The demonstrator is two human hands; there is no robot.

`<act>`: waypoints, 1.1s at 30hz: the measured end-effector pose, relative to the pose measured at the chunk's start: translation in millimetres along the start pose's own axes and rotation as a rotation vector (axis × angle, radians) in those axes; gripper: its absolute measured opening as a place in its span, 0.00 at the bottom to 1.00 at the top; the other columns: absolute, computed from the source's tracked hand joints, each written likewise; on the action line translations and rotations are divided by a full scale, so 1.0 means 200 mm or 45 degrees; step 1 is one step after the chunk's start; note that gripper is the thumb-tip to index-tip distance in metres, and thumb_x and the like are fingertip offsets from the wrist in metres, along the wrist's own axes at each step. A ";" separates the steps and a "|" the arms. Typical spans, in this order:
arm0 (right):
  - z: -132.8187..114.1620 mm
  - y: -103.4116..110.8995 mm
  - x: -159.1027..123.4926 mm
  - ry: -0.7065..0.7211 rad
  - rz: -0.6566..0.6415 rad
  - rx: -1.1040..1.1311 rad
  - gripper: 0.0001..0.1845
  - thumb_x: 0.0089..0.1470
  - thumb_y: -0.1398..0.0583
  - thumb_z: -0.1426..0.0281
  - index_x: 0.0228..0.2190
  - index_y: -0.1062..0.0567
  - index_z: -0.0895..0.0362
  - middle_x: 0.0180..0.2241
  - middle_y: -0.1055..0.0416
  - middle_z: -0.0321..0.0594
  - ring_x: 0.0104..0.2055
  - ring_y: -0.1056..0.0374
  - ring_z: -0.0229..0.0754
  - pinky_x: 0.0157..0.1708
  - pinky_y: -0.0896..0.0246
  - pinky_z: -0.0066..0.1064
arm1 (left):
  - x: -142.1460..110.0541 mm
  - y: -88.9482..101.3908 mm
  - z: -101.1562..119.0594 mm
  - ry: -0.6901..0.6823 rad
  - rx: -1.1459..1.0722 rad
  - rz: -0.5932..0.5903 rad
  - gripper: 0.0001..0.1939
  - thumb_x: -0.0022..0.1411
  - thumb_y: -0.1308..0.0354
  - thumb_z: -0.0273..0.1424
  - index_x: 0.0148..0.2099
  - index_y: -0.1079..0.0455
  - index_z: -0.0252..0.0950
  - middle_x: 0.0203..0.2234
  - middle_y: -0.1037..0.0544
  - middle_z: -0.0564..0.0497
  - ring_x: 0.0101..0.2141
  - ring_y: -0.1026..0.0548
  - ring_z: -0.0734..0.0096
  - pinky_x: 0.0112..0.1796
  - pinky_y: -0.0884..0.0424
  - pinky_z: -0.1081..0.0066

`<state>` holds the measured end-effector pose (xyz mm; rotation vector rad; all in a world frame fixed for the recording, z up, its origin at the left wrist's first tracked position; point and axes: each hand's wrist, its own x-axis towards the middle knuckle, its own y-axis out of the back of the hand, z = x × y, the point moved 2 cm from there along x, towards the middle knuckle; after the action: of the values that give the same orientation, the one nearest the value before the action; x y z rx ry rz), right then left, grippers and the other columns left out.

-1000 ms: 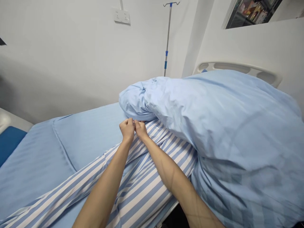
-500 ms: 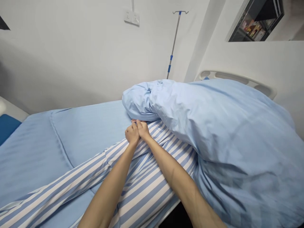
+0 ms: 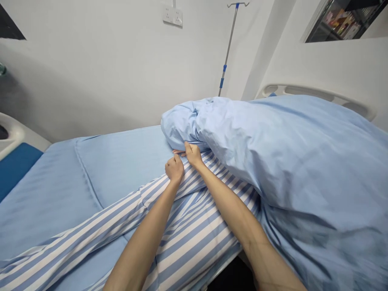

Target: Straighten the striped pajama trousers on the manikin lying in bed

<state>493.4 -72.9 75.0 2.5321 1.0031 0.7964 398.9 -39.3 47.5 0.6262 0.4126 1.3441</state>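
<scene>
My left hand [image 3: 175, 167] is a closed fist at the upper edge of the blue-and-white striped trousers [image 3: 188, 238], seemingly gripping the cloth. Just above and to its right, my right hand [image 3: 193, 155] is also closed, its thumb up against the lower edge of the light blue quilt [image 3: 257, 137]; what its fingers hold is hidden. Behind my hands, pinkish fingertips [image 3: 179, 152] of another hand show from under the quilt. The striped legs stretch to the lower left across the bed, and the quilt covers the rest of the body.
A light blue sheet [image 3: 121, 161] covers the bed. White bed ends [image 3: 12, 131] stand at left and right. Behind the bed are a metal drip stand [image 3: 232, 36] and a wall socket [image 3: 172, 16]. A dark gap [image 3: 232, 275] lies below the bed's near edge.
My fists were pressed together and are now apart. The right one has moved up and right to the quilt's edge. The view has shifted slightly.
</scene>
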 end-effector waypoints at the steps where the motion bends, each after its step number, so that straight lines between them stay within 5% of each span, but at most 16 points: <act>1: 0.03 0.00 -0.02 -0.007 -0.016 -0.010 0.31 0.70 0.56 0.61 0.30 0.18 0.56 0.31 0.19 0.40 0.38 0.24 0.42 0.44 0.33 0.29 | 0.00 0.00 0.00 -0.009 -0.002 0.008 0.25 0.68 0.60 0.37 0.31 0.23 0.38 0.36 0.19 0.38 0.41 0.25 0.55 0.39 0.37 0.66; 11: 0.10 -0.04 -0.06 -0.053 -0.078 -0.012 0.24 0.69 0.51 0.64 0.35 0.17 0.57 0.36 0.19 0.43 0.42 0.25 0.42 0.45 0.37 0.28 | 0.00 -0.01 -0.02 -0.082 -0.161 -0.033 0.23 0.65 0.59 0.36 0.20 0.36 0.38 0.21 0.26 0.46 0.28 0.30 0.67 0.31 0.40 0.70; 14: 0.09 -0.03 -0.07 -0.046 -0.099 0.059 0.24 0.68 0.50 0.60 0.34 0.17 0.55 0.36 0.19 0.41 0.42 0.25 0.43 0.45 0.38 0.28 | 0.02 0.07 -0.07 -0.032 -0.334 -0.139 0.22 0.63 0.57 0.37 0.18 0.40 0.38 0.15 0.33 0.50 0.23 0.33 0.71 0.28 0.40 0.72; 17: 0.10 -0.03 -0.08 -0.083 -0.102 0.071 0.24 0.67 0.49 0.57 0.35 0.17 0.55 0.37 0.19 0.42 0.43 0.26 0.44 0.45 0.38 0.29 | 0.10 0.32 -0.17 0.045 -0.433 -0.146 0.21 0.61 0.56 0.36 0.16 0.43 0.39 0.12 0.38 0.53 0.19 0.38 0.73 0.25 0.41 0.72; 20: 0.11 -0.03 -0.09 -0.080 -0.122 0.033 0.24 0.68 0.51 0.61 0.37 0.17 0.55 0.39 0.19 0.43 0.44 0.26 0.43 0.47 0.39 0.29 | 0.19 0.72 -0.34 -0.014 -0.385 -0.040 0.21 0.60 0.54 0.38 0.15 0.42 0.39 0.10 0.40 0.53 0.17 0.40 0.74 0.24 0.41 0.72; 23: 0.11 -0.04 -0.10 -0.044 -0.137 -0.007 0.27 0.68 0.54 0.63 0.39 0.17 0.56 0.41 0.19 0.44 0.46 0.26 0.43 0.48 0.38 0.29 | 0.20 1.15 -0.61 -0.067 -0.253 0.102 0.22 0.58 0.53 0.40 0.14 0.43 0.39 0.10 0.40 0.52 0.18 0.40 0.73 0.24 0.41 0.71; 26: 0.12 -0.04 -0.11 -0.008 -0.111 -0.058 0.29 0.67 0.55 0.62 0.36 0.17 0.59 0.39 0.19 0.48 0.44 0.26 0.45 0.46 0.37 0.30 | 0.13 1.44 -0.92 -0.003 -0.157 0.224 0.23 0.59 0.54 0.40 0.14 0.44 0.39 0.10 0.40 0.52 0.18 0.40 0.72 0.25 0.41 0.71; 30: 0.12 -0.03 -0.12 0.007 -0.061 -0.172 0.34 0.67 0.57 0.57 0.31 0.17 0.62 0.31 0.21 0.50 0.36 0.27 0.46 0.40 0.37 0.33 | 0.02 1.51 -1.27 0.165 0.130 0.291 0.23 0.61 0.55 0.38 0.14 0.47 0.40 0.12 0.41 0.52 0.21 0.39 0.71 0.27 0.43 0.70; 33: 0.11 -0.02 -0.13 0.051 -0.023 -0.288 0.38 0.68 0.59 0.55 0.29 0.17 0.61 0.27 0.23 0.51 0.32 0.29 0.46 0.36 0.38 0.33 | 0.01 1.45 -1.37 0.166 0.293 0.225 0.22 0.62 0.57 0.37 0.16 0.48 0.40 0.13 0.40 0.52 0.23 0.39 0.69 0.29 0.45 0.69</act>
<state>488.4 -88.6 46.1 2.3208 0.8919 0.9038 8.8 41.7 21.0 0.7823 0.6358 1.5234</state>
